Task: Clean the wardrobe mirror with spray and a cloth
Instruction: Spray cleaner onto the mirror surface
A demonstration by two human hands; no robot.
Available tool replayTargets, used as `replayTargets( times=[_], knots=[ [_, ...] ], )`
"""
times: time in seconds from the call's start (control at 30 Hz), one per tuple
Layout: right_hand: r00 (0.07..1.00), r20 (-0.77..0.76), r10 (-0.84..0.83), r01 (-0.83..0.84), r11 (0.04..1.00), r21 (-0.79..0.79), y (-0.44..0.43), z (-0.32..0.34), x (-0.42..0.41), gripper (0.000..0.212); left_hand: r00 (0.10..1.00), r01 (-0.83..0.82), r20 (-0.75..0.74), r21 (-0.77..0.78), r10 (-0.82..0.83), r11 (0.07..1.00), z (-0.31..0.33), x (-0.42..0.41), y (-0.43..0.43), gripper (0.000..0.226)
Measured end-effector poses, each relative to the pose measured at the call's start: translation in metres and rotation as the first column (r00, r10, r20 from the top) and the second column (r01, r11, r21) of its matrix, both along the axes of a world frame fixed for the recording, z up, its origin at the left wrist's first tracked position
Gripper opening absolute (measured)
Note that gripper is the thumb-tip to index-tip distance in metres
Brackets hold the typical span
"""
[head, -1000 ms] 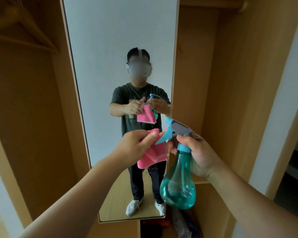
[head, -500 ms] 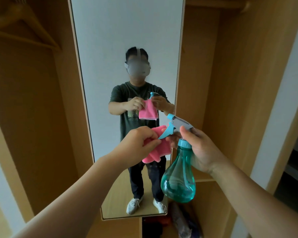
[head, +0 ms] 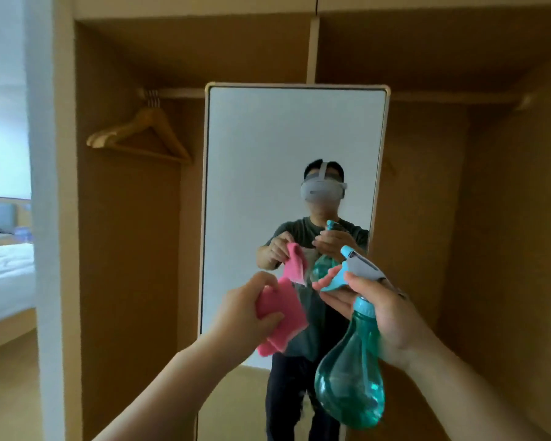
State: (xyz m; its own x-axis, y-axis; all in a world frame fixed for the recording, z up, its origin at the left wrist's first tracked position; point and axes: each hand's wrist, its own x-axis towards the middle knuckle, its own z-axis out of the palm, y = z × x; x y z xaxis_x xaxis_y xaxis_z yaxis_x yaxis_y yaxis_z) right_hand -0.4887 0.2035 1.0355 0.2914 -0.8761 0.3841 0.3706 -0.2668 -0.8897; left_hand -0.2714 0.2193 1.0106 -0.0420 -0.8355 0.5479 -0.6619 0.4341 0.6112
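A tall wardrobe mirror point(head: 268, 148) with a pale frame stands upright in the middle of the open wooden wardrobe. My left hand point(head: 247, 308) grips a folded pink cloth point(head: 282, 316) in front of the mirror's lower half. Just to its right, my right hand point(head: 384, 316) holds a teal spray bottle point(head: 352, 377) by the neck, fingers under the blue trigger, nozzle pointing toward the glass. Both hands are short of the mirror, not touching it. The mirror reflects a person holding the same cloth and bottle.
Wooden hangers point(head: 140, 135) hang from a rail point(head: 175, 93) in the left compartment. A white wall post point(head: 45, 218) stands at the left, with a bed point(head: 4, 275) behind it. The right compartment point(head: 490, 249) is bare wood.
The view has tilted up and pulled back, showing the mirror's top edge and the wardrobe ceiling. My hands have drawn slightly apart, the cloth moving left of the bottle's nozzle.
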Motion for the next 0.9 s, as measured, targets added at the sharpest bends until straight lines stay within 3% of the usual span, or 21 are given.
replayTargets(
  times=[0.1,0.2,0.3,0.37,0.63,0.9],
  knots=[
    [0.982,-0.122,-0.147,0.139,0.988,-0.072,-0.01,0.031,0.024,0.022,0.997,-0.043,-0.056,0.034,0.045,0.999,0.013,0.021,0.002,0.044],
    [0.937,-0.24,-0.253,0.202,0.955,-0.218,-0.013,0.064,0.049,0.012,0.989,-0.145,-0.037,-0.023,0.144,0.989,0.029,0.045,0.005,0.036],
    [0.887,-0.312,-0.339,0.235,0.916,-0.326,-0.011,0.096,0.074,0.037,0.983,-0.172,-0.078,-0.055,0.167,0.984,0.042,0.072,0.004,0.034],
    [0.866,-0.314,-0.388,0.274,0.896,-0.349,-0.009,0.116,0.093,0.045,0.977,-0.183,-0.126,-0.074,0.173,0.98,0.052,0.089,0.005,0.033],
    [0.792,-0.33,-0.514,0.365,0.831,-0.419,-0.016,0.145,0.145,0.042,0.951,-0.196,-0.264,-0.111,0.161,0.974,0.1,0.146,0.004,0.032],
    [0.738,-0.323,-0.592,0.448,0.788,-0.422,-0.012,0.129,0.143,0.022,0.961,-0.186,-0.235,-0.156,0.146,0.97,0.104,0.16,0.01,0.036]
  ],
)
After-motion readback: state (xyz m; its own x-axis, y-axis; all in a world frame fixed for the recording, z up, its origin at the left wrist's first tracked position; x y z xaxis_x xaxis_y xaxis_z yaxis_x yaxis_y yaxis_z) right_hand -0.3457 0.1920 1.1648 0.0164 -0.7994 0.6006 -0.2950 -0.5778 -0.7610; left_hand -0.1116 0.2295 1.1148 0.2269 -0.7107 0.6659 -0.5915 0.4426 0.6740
